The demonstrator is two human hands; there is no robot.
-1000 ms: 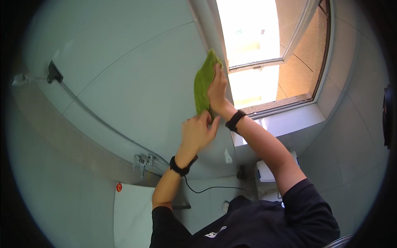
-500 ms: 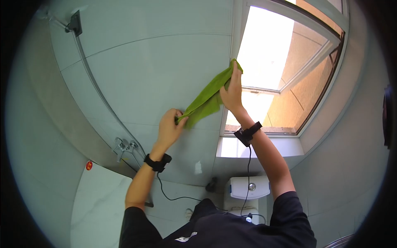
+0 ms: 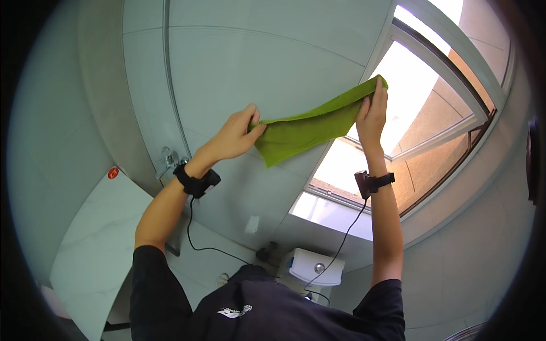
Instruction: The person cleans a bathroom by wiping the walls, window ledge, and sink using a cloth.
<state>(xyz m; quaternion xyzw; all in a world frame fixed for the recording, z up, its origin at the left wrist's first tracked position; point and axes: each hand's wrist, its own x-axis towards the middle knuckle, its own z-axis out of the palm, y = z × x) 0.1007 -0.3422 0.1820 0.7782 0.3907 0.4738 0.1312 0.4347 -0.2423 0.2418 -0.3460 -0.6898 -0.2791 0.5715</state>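
A green cloth (image 3: 310, 129) is stretched between my two hands, in front of the tiled wall and the left side of the window. My left hand (image 3: 236, 133) pinches its left end between thumb and fingers. At the upper right, my right hand (image 3: 372, 113) grips the other end, with fingers up along the cloth's corner. The cloth's upper edge is folded over, and its lower left corner hangs down. Black straps with small boxes and cables sit on both wrists.
An open window (image 3: 432, 102) with a white sill (image 3: 330, 216) is at the right. Below it stands a toilet tank (image 3: 318, 266). A shower pipe (image 3: 170, 85) and tap (image 3: 166, 156) are on the left wall, above a white marbled panel (image 3: 91, 238).
The cloth has been pulled wider and more level. My left hand has risen, and my right hand has shifted right. The camera view has turned as well.
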